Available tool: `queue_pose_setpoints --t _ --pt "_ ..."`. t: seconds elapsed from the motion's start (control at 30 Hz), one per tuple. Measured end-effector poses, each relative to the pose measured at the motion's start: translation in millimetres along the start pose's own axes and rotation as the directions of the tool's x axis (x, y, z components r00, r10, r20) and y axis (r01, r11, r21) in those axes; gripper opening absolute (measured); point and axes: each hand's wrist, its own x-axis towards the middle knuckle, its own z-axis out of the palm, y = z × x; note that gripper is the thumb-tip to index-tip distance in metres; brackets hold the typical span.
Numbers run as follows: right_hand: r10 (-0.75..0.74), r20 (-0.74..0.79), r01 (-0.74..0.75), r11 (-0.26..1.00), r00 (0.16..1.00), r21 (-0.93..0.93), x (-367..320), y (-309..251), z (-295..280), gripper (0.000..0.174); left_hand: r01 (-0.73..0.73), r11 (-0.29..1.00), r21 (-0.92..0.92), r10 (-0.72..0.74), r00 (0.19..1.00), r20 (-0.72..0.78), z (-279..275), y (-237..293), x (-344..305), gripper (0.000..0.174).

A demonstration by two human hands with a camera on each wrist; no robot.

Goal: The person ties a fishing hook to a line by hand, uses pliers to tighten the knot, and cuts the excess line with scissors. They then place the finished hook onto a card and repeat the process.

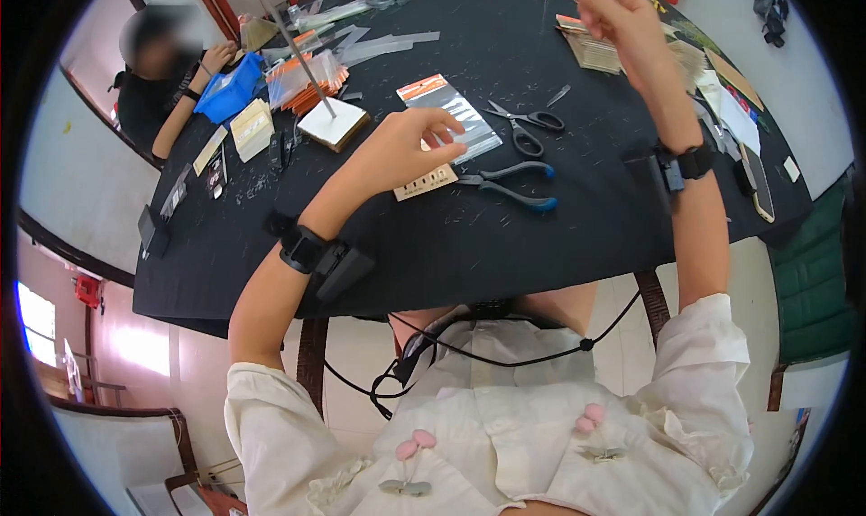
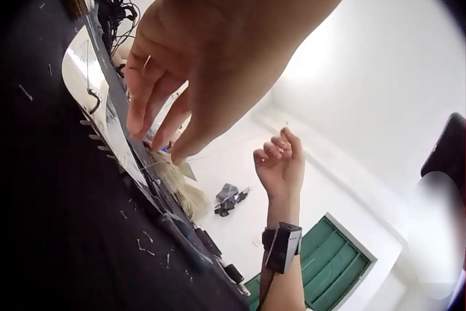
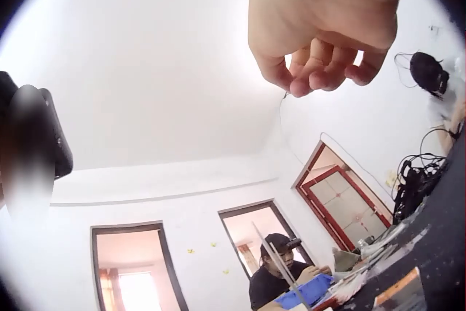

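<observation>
**Right hand (image 1: 627, 31) raised with a thin pale line (image 3: 281, 114), left hand (image 1: 397, 151) over a small beige card with a row of dark marks (image 1: 424, 185)**

The right hand is up high at the far right, its fingers curled in to pinch the line, which trails down from the fingertips. The left wrist view shows it running between the 2 hands; whether the left fingertips touch it, I cannot tell. The left hand is loosely bent, a gap between thumb and forefinger, covering the card's upper edge.

Pliers with 2 blue-tipped handles (image 1: 519, 198) lie at the card's right edge. Beyond are black-handled scissors (image 1: 514, 118) and a clear plastic packet with an orange header (image 1: 458, 112). Left of the packet, a white-topped block (image 1: 330, 122) bears 1 upright metal rod (image 1: 302, 56). Everything rests on a black-clothed table (image 1: 433, 254). A person in black (image 1: 149, 96) sits by a blue plastic basket (image 1: 225, 96).
</observation>
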Motion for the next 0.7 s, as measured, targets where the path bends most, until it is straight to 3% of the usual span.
queue_pose_setpoints --t 0.07,0.1,0.13,0.2,0.27,0.3,0.43,0.6,0.7 --pt "0.043 0.011 -0.043 0.998 0.999 -0.039 -5 13 -4 0.014 -0.081 0.993 0.089 0.089 0.992 -0.087 7 -1 7 0.019" --pt "0.059 -0.023 -0.062 0.987 0.998 -0.148 -6 22 -4 0.015 -0.195 0.949 0.247 0.22 0.972 -0.078 11 -5 12 0.02" --pt "0.07 -0.06 -0.083 0.964 0.996 -0.252 -7 32 -3 0.017 -0.199 0.947 0.253 0.225 0.971 -0.081 10 -3 16 0.02" --pt "0.12 -0.055 -0.132 0.928 0.991 -0.348 -10 61 -16 0.018 -0.392 0.802 0.45 0.394 0.914 0.093 10 -1 26 0.022" --pt "0.073 -0.055 -0.087 0.583 0.996 -0.807 -19 83 -25 0.019 -0.377 0.821 0.43 0.36 0.925 0.123 14 -3 31 0.022" --pt "0.056 -0.103 -0.118 0.532 0.993 -0.839 -26 79 -21 0.024 -0.402 0.808 0.43 0.367 0.915 0.166 15 -3 33 0.022" --pt "0.039 -0.155 -0.149 0.578 0.987 -0.802 -36 66 -15 0.028 -0.391 0.805 0.445 0.303 0.917 0.258 11 0 40 0.019" --pt "0.003 -0.107 -0.081 0.678 0.994 -0.73 -42 49 -5 0.025 -0.421 0.811 0.406 0.333 0.903 0.271 9 -4 43 0.01" --pt "0.004 -0.066 -0.053 0.652 0.998 -0.756 -45 51 -1 0.025 -0.452 0.774 0.444 0.369 0.891 0.264 11 -4 44 0.005"
